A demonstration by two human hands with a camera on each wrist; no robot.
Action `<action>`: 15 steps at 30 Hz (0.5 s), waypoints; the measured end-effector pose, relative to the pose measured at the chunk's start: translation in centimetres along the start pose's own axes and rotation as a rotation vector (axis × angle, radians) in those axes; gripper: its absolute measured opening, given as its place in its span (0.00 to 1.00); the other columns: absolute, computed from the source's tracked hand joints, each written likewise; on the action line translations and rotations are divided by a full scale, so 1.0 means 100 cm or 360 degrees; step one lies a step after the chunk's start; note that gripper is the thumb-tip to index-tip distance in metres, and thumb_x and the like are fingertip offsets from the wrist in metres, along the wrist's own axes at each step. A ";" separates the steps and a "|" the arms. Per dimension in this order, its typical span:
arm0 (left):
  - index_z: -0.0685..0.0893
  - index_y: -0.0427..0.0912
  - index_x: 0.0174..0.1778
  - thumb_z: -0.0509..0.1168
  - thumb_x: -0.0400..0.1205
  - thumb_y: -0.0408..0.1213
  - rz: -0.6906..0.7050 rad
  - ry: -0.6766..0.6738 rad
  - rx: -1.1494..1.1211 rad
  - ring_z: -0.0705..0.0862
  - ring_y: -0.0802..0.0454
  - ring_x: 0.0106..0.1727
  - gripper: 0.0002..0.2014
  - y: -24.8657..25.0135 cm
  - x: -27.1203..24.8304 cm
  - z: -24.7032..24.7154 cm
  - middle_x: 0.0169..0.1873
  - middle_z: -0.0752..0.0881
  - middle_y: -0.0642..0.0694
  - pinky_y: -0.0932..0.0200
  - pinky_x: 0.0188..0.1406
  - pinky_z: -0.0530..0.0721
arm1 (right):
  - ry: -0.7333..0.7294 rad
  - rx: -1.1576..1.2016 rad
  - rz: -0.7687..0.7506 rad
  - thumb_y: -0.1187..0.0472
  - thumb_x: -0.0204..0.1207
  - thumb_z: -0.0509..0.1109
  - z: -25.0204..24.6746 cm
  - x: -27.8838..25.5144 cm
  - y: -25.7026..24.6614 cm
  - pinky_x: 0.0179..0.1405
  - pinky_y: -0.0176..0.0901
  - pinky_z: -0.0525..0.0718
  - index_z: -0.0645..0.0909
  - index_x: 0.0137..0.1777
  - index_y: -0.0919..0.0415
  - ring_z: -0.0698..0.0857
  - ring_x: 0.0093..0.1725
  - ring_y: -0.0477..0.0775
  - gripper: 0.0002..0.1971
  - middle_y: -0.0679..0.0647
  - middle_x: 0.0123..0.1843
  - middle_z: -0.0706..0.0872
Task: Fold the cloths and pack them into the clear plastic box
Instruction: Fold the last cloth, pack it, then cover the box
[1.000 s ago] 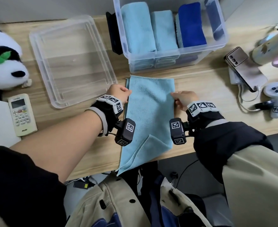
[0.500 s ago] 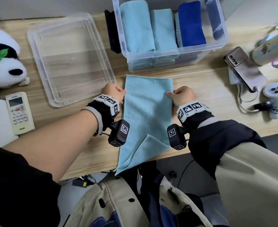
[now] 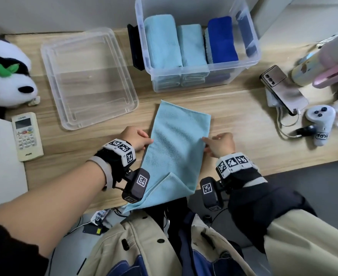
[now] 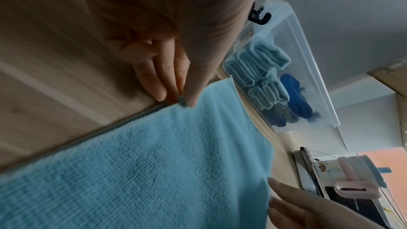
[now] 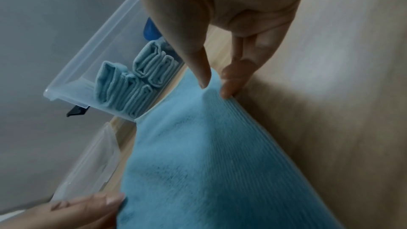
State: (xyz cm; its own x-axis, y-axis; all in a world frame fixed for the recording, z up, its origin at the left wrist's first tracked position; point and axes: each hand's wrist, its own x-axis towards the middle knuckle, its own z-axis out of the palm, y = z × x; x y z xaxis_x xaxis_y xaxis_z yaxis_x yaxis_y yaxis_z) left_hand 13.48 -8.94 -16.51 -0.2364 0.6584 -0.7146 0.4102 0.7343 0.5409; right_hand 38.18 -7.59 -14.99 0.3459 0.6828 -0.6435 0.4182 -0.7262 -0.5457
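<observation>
A light blue cloth, folded into a long strip, lies on the wooden desk with its near end hanging over the front edge. My left hand pinches its left edge at mid-length between thumb and fingers. My right hand pinches the right edge opposite. Behind the cloth stands the clear plastic box, holding several folded light blue cloths and a dark blue one, all upright.
The box's clear lid lies upturned at the left. A panda plush and a white remote sit further left. A phone, a white controller and a bottle crowd the right side.
Both hands slid back along the cloth's side edges toward its middle, keeping their pinch. The cloth stays flat on the desk, now lying slightly askew.
</observation>
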 end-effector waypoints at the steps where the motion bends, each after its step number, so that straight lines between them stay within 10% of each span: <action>1: 0.79 0.46 0.28 0.77 0.69 0.33 0.0010 0.0018 0.0026 0.80 0.55 0.19 0.12 -0.001 -0.002 0.001 0.25 0.82 0.46 0.62 0.31 0.80 | 0.0038 0.0067 0.0028 0.59 0.71 0.76 0.000 -0.003 0.003 0.25 0.41 0.84 0.68 0.53 0.62 0.85 0.28 0.51 0.20 0.50 0.39 0.79; 5: 0.81 0.46 0.27 0.78 0.67 0.36 0.0051 0.0108 0.0153 0.86 0.46 0.39 0.11 -0.002 -0.006 0.005 0.27 0.84 0.49 0.56 0.47 0.84 | -0.0180 -0.0120 -0.0003 0.59 0.71 0.75 0.006 -0.010 0.017 0.22 0.39 0.78 0.81 0.39 0.61 0.84 0.28 0.54 0.07 0.59 0.33 0.86; 10: 0.82 0.48 0.33 0.74 0.70 0.35 0.0090 0.0169 0.0333 0.81 0.52 0.40 0.07 0.002 -0.013 0.003 0.37 0.84 0.49 0.63 0.41 0.72 | -0.0126 -0.0370 -0.0189 0.60 0.69 0.74 0.012 -0.018 0.019 0.42 0.40 0.78 0.87 0.47 0.60 0.86 0.45 0.56 0.08 0.54 0.42 0.88; 15: 0.81 0.47 0.34 0.72 0.71 0.33 0.0114 0.0225 0.0390 0.84 0.47 0.47 0.07 0.005 -0.014 0.003 0.44 0.88 0.47 0.63 0.42 0.72 | -0.0033 -0.0436 -0.0239 0.57 0.72 0.72 0.010 -0.016 0.011 0.38 0.39 0.72 0.81 0.36 0.57 0.84 0.43 0.60 0.06 0.54 0.36 0.85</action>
State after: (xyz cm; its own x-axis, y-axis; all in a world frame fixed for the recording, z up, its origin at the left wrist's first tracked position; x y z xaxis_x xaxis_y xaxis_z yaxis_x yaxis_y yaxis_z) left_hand 14.25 -9.48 -15.37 -0.3124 0.7364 -0.6001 0.6267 0.6345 0.4524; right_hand 37.29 -9.58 -15.08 0.2473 0.7770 -0.5790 0.6751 -0.5668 -0.4722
